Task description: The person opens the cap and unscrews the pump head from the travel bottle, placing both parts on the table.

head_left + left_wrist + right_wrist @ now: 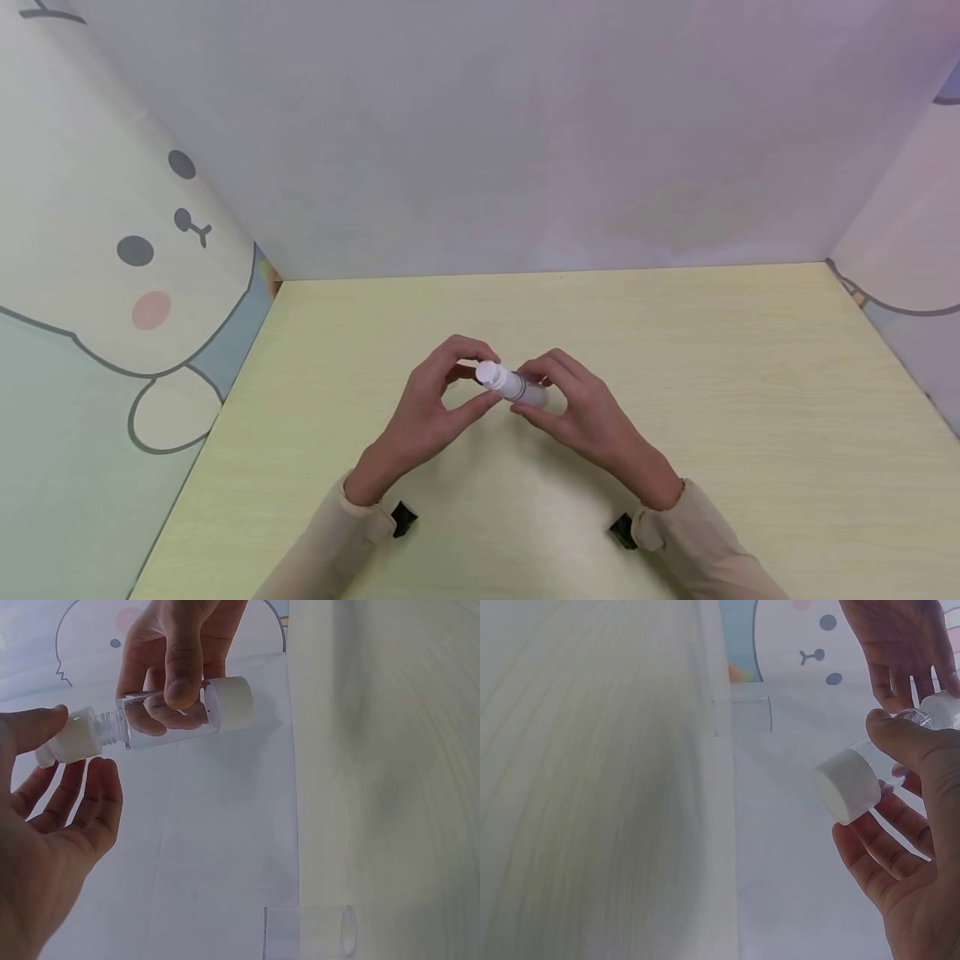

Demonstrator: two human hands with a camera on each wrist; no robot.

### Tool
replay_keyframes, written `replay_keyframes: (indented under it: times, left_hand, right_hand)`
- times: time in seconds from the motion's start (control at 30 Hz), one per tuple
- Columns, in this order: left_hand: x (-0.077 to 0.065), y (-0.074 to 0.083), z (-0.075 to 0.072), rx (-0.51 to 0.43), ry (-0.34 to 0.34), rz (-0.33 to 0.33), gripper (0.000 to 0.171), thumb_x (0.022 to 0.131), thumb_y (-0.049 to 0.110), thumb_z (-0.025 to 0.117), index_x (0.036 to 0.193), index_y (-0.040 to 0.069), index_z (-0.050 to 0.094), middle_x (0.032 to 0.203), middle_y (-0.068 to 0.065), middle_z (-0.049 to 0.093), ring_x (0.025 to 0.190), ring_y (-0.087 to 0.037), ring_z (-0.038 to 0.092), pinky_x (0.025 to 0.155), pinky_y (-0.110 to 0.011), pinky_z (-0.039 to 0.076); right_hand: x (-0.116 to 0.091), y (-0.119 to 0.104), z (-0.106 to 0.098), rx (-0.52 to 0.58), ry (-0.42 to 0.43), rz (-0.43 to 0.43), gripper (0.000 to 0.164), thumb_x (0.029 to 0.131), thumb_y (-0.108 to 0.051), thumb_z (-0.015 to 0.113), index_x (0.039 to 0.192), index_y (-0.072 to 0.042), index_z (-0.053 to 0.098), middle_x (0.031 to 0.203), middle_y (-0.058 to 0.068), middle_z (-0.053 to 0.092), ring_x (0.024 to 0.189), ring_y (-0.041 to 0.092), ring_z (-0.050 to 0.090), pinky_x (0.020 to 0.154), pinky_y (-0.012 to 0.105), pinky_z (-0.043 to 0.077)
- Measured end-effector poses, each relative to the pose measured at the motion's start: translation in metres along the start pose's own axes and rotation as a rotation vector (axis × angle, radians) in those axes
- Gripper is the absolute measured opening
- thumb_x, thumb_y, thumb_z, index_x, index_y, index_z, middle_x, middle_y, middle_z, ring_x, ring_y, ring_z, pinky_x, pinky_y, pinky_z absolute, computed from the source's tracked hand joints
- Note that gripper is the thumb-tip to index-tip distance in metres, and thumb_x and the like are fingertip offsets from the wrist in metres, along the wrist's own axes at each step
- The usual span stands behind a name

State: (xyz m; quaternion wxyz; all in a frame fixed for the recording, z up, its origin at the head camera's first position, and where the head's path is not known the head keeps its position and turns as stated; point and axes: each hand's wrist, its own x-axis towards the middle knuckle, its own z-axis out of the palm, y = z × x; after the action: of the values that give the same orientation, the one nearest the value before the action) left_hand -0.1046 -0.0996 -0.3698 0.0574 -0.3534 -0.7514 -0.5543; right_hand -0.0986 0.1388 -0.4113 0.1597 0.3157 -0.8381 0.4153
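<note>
A small clear bottle (169, 731) with a white base (235, 703) is held up between my two hands. My left hand (431, 408) pinches its white cap (77, 736) between thumb and fingers. Just below the cap, the screw threads of the clear neck (112, 727) show in the left wrist view. My right hand (588, 408) grips the clear body, thumb on one side and fingers on the other. The bottle lies tilted, with the cap toward my left and the white base (847, 786) toward my right.
A clear open-ended tube (309, 931) shows in the left wrist view, and a clear tube (746, 716) also in the right. The pale wooden table (712, 375) meets a plain wall (525, 150) behind. A cartoon-printed wall (82, 208) stands on the left.
</note>
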Motion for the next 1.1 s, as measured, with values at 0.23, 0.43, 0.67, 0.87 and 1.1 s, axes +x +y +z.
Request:
replay_keyframes:
  times: [0.23,0.43,0.67,0.87,1.1]
  left_hand:
    - [0.000,0.001,-0.002,-0.004,0.017,-0.007,0.041,0.092,0.000,0.077,0.127,0.011,0.058,0.120,-0.004,0.062,0.110,-0.017,0.065,0.093,-0.031,0.061]
    - [0.002,0.002,-0.004,-0.013,0.036,-0.009,0.040,0.092,0.000,0.076,0.127,0.008,0.059,0.119,-0.007,0.063,0.108,-0.018,0.065,0.091,-0.030,0.062]
    - [0.002,0.002,-0.008,0.001,0.071,-0.018,0.040,0.091,-0.004,0.077,0.126,0.006,0.059,0.119,-0.008,0.062,0.104,-0.017,0.066,0.089,-0.029,0.062]
    - [0.003,0.000,-0.009,0.008,0.091,-0.042,0.039,0.091,-0.002,0.077,0.125,0.006,0.059,0.119,-0.008,0.063,0.103,-0.018,0.067,0.088,-0.029,0.062]
    - [0.003,-0.008,-0.006,0.044,0.089,-0.105,0.039,0.093,0.004,0.077,0.128,0.009,0.060,0.119,-0.007,0.064,0.107,-0.018,0.068,0.088,-0.030,0.063]
  right_hand:
    - [0.000,0.000,-0.001,0.009,0.000,0.004,0.042,0.082,-0.017,0.091,0.116,-0.015,0.066,0.111,-0.007,0.066,0.098,0.007,0.062,0.077,0.035,0.060]
    - [0.000,0.002,-0.001,0.005,0.010,-0.010,0.043,0.081,-0.015,0.091,0.116,-0.015,0.066,0.111,-0.006,0.066,0.098,0.007,0.063,0.076,0.036,0.059]
    - [0.000,0.002,-0.003,0.010,0.008,-0.003,0.042,0.082,-0.016,0.091,0.116,-0.016,0.066,0.109,-0.008,0.065,0.096,0.005,0.062,0.080,0.028,0.059]
    - [0.001,0.002,-0.003,0.015,0.027,-0.020,0.043,0.080,-0.014,0.092,0.115,-0.015,0.067,0.108,-0.007,0.066,0.094,0.007,0.063,0.080,0.026,0.058]
    - [0.001,0.002,-0.003,0.012,0.030,-0.020,0.042,0.080,-0.014,0.092,0.115,-0.015,0.067,0.109,-0.007,0.066,0.095,0.007,0.063,0.079,0.027,0.059]
